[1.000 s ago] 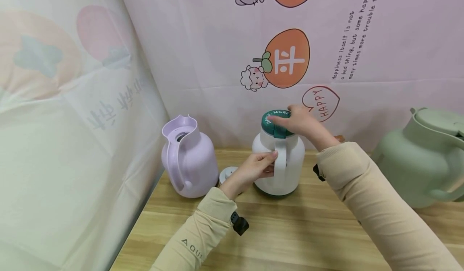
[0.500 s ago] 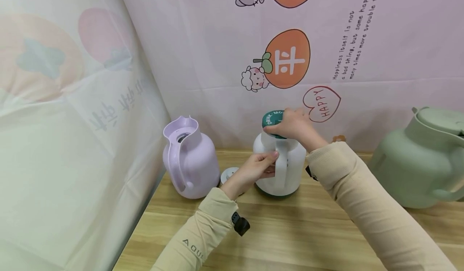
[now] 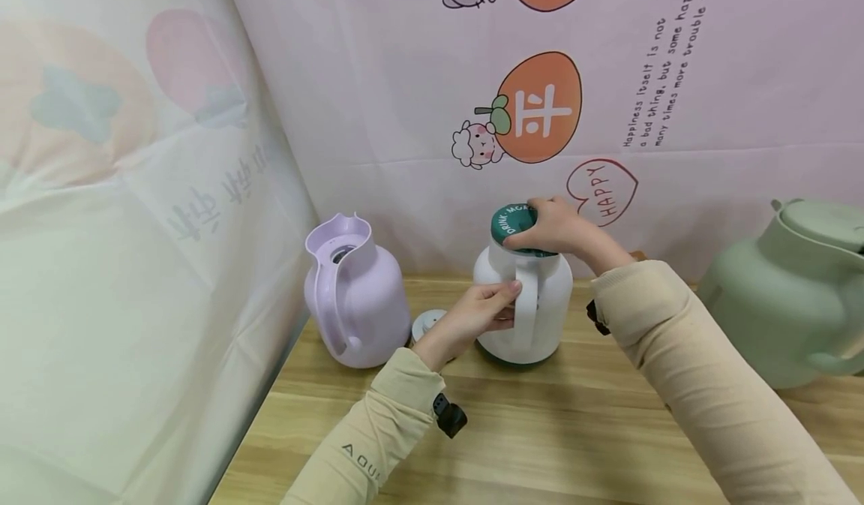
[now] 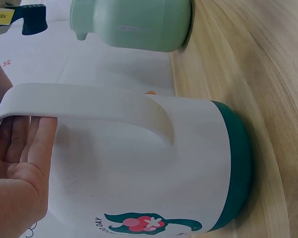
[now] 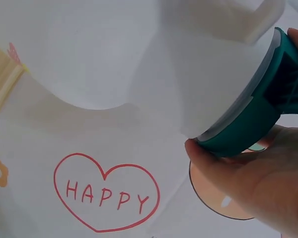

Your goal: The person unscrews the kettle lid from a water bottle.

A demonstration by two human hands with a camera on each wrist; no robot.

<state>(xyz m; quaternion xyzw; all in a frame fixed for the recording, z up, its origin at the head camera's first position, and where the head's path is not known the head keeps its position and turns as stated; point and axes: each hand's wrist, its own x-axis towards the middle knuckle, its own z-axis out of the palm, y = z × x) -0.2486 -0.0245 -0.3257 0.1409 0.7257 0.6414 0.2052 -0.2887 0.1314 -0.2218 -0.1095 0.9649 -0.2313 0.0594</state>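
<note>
Right of the purple jug [image 3: 371,295], my left hand [image 3: 472,316] holds the white jug [image 3: 555,295] by its handle [image 3: 526,314], my right hand [image 3: 556,227] grips its green lid [image 3: 508,222], and this lid-working step likely next needs a steady twist.

White jug [image 3: 555,299], green base [image 4: 238,163], upright on desk [image 3: 520,430], handle [image 3: 526,317] held in left grip [image 3: 475,312]. Green lid [image 3: 511,223], white lettering, atop jug, clasped under right grip [image 3: 556,227]; apparently seated, rim partly hidden.

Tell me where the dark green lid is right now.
In the head view, just right of centre, the dark green lid is on top of the white jug, gripped by the right hand.
</note>
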